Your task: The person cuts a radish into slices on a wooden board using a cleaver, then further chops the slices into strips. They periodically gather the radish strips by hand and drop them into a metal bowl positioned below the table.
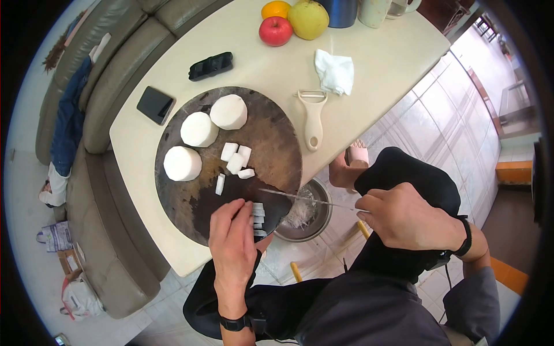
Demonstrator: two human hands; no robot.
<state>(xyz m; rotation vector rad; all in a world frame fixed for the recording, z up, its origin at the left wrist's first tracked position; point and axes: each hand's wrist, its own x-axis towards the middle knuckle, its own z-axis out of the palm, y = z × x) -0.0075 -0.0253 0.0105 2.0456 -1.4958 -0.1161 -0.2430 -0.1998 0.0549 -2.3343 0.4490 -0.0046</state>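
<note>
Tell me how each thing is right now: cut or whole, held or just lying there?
left hand, holding down the radish slices
right hand, gripping the knife
radish chunks, peeled, uncut, on the board
small radish pieces, cut, lying loose
peeler, lying on the table, untouched
phone, screen dark
cloth, crumpled
bowl, holding white shreds
apple, whole

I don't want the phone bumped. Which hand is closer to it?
Left. The left hand holds radish slices on the cutting board, which lies beside the phone. The right hand grips the knife out beyond the table, farther away.
</note>
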